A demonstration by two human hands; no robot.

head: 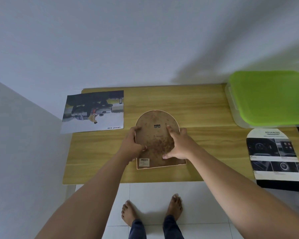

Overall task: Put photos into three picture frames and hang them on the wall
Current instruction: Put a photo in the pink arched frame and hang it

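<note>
Arched frame [156, 138] face down mid-tabletop [200, 107], both grips on it.
Left grip [133, 146] clasps its edge; right grip [178, 146] presses flat-fingered on its back. Back either coming off or being pressed home; any photo inside is hidden.

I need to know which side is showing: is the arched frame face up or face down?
Face down: the arched frame lies flat on the table, its brown backing board, metal hanger and barcode sticker facing up.
</note>
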